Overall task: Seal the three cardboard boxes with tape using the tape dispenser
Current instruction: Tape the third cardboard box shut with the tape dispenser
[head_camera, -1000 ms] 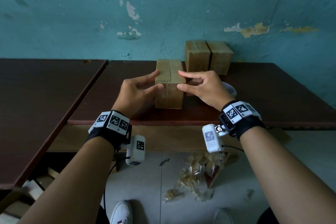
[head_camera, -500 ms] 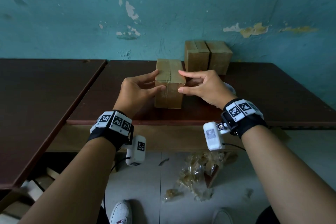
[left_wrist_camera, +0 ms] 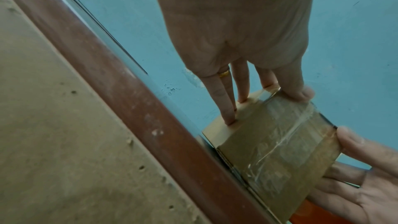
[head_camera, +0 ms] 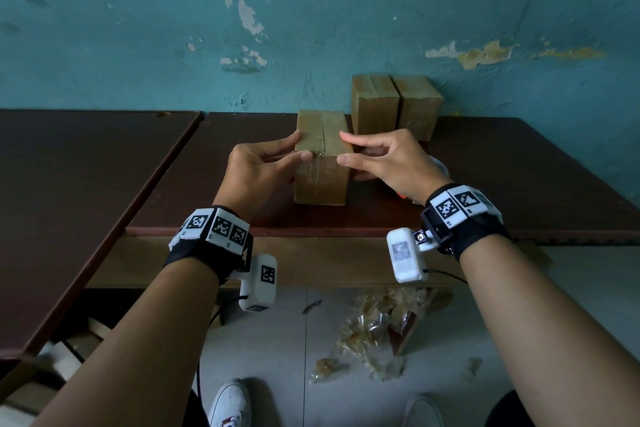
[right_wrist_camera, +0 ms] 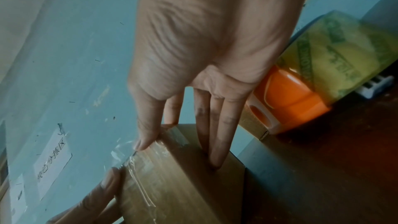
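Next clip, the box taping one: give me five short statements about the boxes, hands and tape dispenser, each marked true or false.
1. Both hands touch the near box. True.
2. The right hand holds the tape dispenser. False: the dispenser lies on the table beside that hand, which touches only the box.
3. Clear tape runs down the near box's front face. True.
4. The two far boxes are stacked one on the other. False: they stand side by side against the wall.
5. The left hand lies flat on the table. False: its fingers and thumb touch the box's left side and top edge.
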`<state>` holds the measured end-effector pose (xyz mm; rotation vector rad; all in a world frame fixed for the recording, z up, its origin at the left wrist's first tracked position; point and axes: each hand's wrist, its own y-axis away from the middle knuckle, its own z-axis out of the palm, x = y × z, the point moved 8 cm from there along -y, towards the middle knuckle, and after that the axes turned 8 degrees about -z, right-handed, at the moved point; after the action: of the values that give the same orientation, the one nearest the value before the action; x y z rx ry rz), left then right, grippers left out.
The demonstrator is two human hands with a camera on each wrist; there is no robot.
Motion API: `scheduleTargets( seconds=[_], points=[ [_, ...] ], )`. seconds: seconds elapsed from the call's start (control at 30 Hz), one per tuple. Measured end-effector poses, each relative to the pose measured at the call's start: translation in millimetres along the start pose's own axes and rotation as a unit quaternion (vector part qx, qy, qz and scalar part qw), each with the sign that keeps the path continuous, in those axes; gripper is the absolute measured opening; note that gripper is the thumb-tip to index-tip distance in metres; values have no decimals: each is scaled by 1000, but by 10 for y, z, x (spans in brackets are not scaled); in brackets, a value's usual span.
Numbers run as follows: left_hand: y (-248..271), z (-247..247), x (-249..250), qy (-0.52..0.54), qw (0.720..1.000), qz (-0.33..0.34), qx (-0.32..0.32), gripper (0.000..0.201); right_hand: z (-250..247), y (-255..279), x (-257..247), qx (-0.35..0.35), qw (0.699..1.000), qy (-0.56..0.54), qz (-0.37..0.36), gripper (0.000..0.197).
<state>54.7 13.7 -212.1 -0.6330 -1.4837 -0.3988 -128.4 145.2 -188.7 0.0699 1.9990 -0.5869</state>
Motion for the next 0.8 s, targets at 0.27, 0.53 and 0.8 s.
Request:
scheduleTargets(
  seconds=[0.27,0.53,0.8],
  points=[
    [16,-11,2,-20,1000,12,-5,51,10,7,22,-5,1000,-19,15,59],
    [15,-27,-61,-102,993,46,-44,80,-22,-13,88,-16,997,69,-16,70],
    [56,1,-27,-27,998,-8,-53,56,-29,-22,107,-42,999,21,23,70]
  ],
)
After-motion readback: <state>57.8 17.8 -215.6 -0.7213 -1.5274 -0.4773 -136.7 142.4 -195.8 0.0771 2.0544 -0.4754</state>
